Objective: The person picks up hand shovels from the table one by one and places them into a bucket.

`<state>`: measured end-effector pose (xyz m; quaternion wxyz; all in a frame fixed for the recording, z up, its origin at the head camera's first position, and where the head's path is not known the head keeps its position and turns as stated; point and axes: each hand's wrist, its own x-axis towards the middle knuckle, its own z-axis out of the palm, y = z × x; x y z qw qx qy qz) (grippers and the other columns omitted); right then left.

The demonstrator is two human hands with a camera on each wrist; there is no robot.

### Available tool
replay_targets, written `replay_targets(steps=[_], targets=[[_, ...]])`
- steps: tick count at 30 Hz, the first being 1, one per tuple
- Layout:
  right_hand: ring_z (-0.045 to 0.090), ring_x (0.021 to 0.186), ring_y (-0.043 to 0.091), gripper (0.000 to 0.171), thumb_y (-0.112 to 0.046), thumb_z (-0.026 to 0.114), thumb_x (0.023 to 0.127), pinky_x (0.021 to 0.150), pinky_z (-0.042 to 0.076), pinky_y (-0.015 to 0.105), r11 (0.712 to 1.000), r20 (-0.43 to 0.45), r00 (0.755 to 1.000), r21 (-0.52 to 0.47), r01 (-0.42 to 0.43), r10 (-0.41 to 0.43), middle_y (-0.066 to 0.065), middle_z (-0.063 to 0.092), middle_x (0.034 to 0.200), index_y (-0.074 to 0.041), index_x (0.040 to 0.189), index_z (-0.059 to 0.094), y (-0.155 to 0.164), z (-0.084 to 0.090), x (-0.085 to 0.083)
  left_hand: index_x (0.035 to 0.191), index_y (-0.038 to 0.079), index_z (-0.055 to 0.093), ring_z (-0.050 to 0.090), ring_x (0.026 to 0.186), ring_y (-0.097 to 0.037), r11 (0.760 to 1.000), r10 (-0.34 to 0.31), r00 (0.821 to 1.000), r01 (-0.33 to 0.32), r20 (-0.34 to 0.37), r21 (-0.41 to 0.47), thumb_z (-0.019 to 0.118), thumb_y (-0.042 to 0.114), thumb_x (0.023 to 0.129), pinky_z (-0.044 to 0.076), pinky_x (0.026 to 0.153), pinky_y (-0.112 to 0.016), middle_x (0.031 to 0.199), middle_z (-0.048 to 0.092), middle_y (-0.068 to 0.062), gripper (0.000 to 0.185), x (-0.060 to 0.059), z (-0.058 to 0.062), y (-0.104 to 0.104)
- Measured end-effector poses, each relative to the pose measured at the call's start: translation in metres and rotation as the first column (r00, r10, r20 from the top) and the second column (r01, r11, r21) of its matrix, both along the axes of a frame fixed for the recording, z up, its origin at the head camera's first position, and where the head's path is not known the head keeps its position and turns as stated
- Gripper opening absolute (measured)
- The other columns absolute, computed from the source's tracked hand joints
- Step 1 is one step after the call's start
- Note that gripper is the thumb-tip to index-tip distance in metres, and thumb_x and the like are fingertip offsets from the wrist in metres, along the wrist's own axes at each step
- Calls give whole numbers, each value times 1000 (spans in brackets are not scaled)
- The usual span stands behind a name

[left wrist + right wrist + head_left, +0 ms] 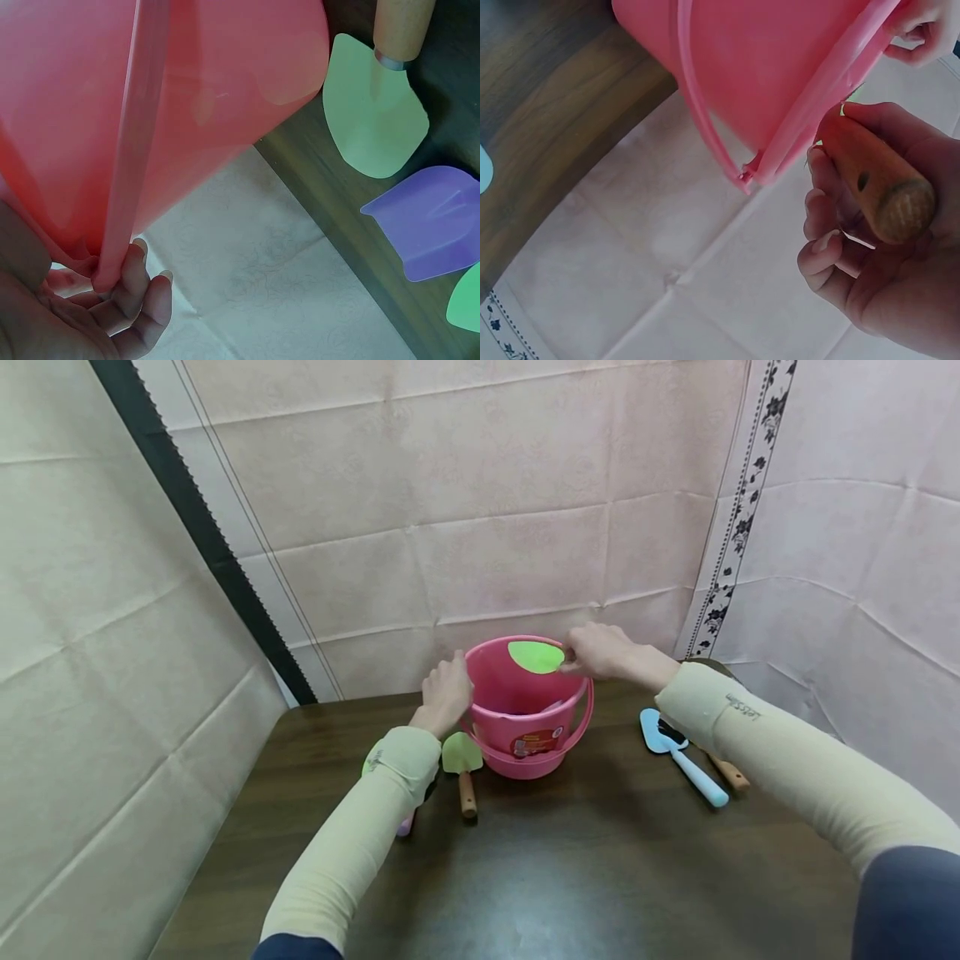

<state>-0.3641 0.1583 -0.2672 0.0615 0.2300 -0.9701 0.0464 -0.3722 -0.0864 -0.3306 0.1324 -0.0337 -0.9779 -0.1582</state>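
Observation:
A pink bucket (517,727) with a pink carrying handle (581,727) stands on the table. My left hand (446,693) grips its left rim, beside the point where the handle joins, as the left wrist view shows. In my right hand (603,652) is a small garden trowel, held by its wooden handle (870,172). Its bright green blade (536,657) hangs over the bucket's mouth, near the far rim. Something pale lies low inside the bucket, too small to make out.
Left of the bucket lie a green trowel (462,754) with a wooden handle and a purple shovel (427,221). A light blue trowel (697,775) and a wooden handle (729,771) lie to the right, partly behind my sleeve. Cloth walls (487,560) enclose the dark table (525,877).

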Motion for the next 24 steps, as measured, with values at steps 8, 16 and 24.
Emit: replay_targets(steps=[8,16,24], targets=[[51,64,16,23,-27,74,83,54,41,33,997,-22,997,23,-69,70,0,60,66,-11,70,65,-15,-3,-2,116,7,49,67,91,-34,1000,2,1000,-2,0,-2,54,12,94,54,79,-47,96,65,-15,23,0,-1,0],[47,59,12,30,-31,77,79,52,41,32,996,8,998,65,-69,68,-5,52,57,-14,61,60,-30,-10,-8,116,7,49,67,91,-35,1000,2,1000,-2,-3,-11,55,12,93,54,78,-48,96,65,-15,24,-2,0,0],[59,69,14,21,-30,76,82,64,52,33,995,110,993,93,-47,37,2,68,76,-10,83,69,-39,-15,-13,116,6,50,67,92,-35,1000,2,1000,-2,-14,-13,54,11,93,54,78,-48,98,66,-16,24,0,0,1]])
